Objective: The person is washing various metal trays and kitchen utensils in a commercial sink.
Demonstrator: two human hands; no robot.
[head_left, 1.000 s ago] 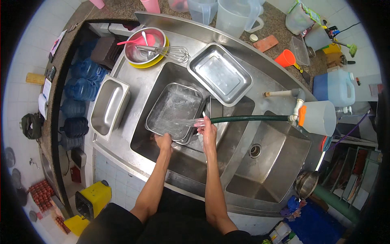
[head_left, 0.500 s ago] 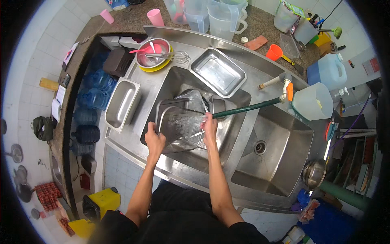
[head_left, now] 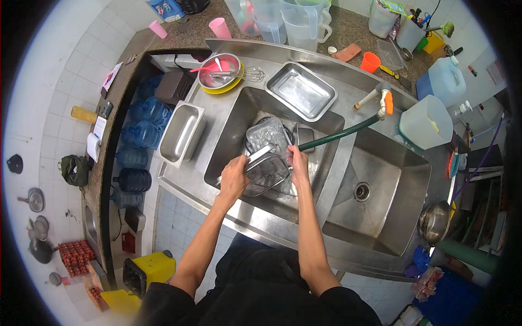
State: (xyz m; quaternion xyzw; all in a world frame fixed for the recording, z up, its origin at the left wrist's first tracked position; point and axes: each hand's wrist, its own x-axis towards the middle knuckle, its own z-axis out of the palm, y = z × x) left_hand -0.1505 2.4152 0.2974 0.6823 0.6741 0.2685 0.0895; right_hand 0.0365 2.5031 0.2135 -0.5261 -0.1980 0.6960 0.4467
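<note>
A wire-mesh basket (head_left: 270, 175) is held tilted inside the left basin (head_left: 231, 142) of a steel sink, twelve o'clock being the far side from the person. The left hand (head_left: 234, 177), at nine o'clock, grasps the basket by its rim. The right hand (head_left: 297, 162), at two o'clock from the basket, is closed around a green hose (head_left: 341, 133), which runs on toward two o'clock to a tap with an orange handle (head_left: 387, 102). Wet ware lies in the basin at twelve o'clock, too jumbled to tell apart. Farther out, a shallow metal tray (head_left: 302, 92) rests at one o'clock, a steel bowl (head_left: 235, 61) with a whisk (head_left: 244, 74) at eleven, and a deep rectangular pan (head_left: 182, 133) at ten. The right basin (head_left: 389, 195) sits at four o'clock. On the stone worktop (head_left: 348, 32), clear plastic jugs (head_left: 302, 33) stand past twelve and an orange cup (head_left: 370, 62) at one-thirty.
</note>
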